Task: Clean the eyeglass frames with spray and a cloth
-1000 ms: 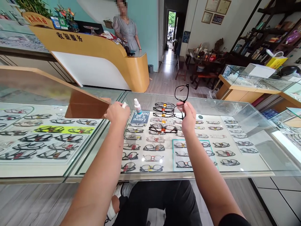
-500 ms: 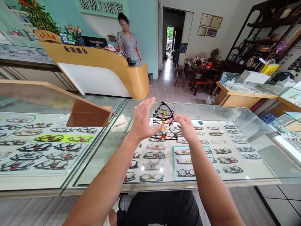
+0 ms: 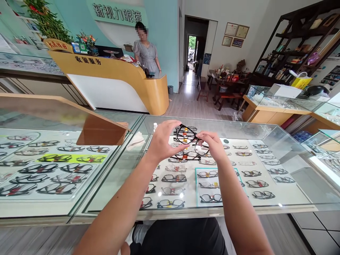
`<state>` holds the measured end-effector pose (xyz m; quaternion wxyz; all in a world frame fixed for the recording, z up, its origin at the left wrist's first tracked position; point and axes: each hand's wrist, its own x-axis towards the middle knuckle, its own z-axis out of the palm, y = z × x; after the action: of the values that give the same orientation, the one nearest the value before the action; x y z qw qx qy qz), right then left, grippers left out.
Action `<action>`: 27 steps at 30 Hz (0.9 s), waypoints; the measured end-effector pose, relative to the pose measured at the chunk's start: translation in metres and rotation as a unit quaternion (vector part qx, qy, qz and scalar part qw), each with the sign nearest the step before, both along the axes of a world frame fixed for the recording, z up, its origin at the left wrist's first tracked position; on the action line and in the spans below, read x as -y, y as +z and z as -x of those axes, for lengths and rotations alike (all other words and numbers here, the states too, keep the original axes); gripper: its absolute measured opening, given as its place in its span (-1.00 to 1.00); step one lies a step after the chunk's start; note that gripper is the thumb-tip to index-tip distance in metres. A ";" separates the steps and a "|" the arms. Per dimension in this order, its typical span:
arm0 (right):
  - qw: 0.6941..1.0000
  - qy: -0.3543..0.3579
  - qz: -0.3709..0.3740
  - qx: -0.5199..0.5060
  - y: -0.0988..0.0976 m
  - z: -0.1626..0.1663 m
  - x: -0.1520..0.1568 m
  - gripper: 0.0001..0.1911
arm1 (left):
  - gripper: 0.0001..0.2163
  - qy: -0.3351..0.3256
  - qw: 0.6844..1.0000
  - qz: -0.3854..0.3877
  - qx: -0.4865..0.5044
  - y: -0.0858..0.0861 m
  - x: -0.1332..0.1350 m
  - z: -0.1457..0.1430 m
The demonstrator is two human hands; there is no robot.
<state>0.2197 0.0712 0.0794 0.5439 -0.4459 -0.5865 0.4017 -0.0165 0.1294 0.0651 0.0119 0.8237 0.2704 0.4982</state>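
Above the glass display case [image 3: 127, 198], I hold a pair of black-framed glasses [image 3: 196, 137] tilted, one lens higher than the other. My right hand [image 3: 214, 144] pinches the frame close to the bridge and the lower lens. On the other side, the fingertips of my left hand [image 3: 162, 141] meet the upper left corner of the frame, with the thumb along the lower edge of that lens. The temples are hard to tell apart from the dark glasses [image 3: 186, 156] in the case behind them.
Rows of glasses [image 3: 174, 177] lie under the glass. A crumpled white cloth [image 3: 136, 140] and a wooden-edged panel [image 3: 102, 129] are to the left. Beyond the case, a person [image 3: 147, 53] stands by a yellow counter [image 3: 156, 95]. Another display case [image 3: 255, 109] stands at right.
My left hand has closed in on the glasses and now touches their left side. The glasses have dropped slightly and tilted less steeply. My right hand keeps its pinch.
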 end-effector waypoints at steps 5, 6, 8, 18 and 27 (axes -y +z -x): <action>0.998 -0.018 -0.036 -0.053 -0.005 -0.003 -0.004 -0.64 | -0.28 -0.005 0.999 0.036 0.032 -0.003 0.004 -0.002; 0.996 -0.030 -0.056 -0.062 -0.006 -0.003 -0.004 -0.63 | -0.28 0.000 0.998 0.038 0.045 -0.005 0.004 -0.002; 0.989 -0.074 -0.103 -0.076 -0.008 -0.002 -0.006 -0.63 | -0.28 0.022 0.996 0.044 0.080 -0.009 0.003 -0.003; 0.941 -0.202 -0.235 0.137 -0.026 0.024 0.002 -0.19 | -0.26 0.098 0.963 0.080 0.237 -0.020 -0.006 -0.006; 0.923 -0.253 -0.244 0.158 -0.029 0.028 -0.002 -0.29 | -0.26 0.131 0.965 0.052 0.222 -0.021 -0.003 -0.009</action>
<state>0.1921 0.0737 0.0501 0.6194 -0.4910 -0.6123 0.0194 -0.0073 0.1321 0.0438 0.0485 0.6481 0.3924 0.6509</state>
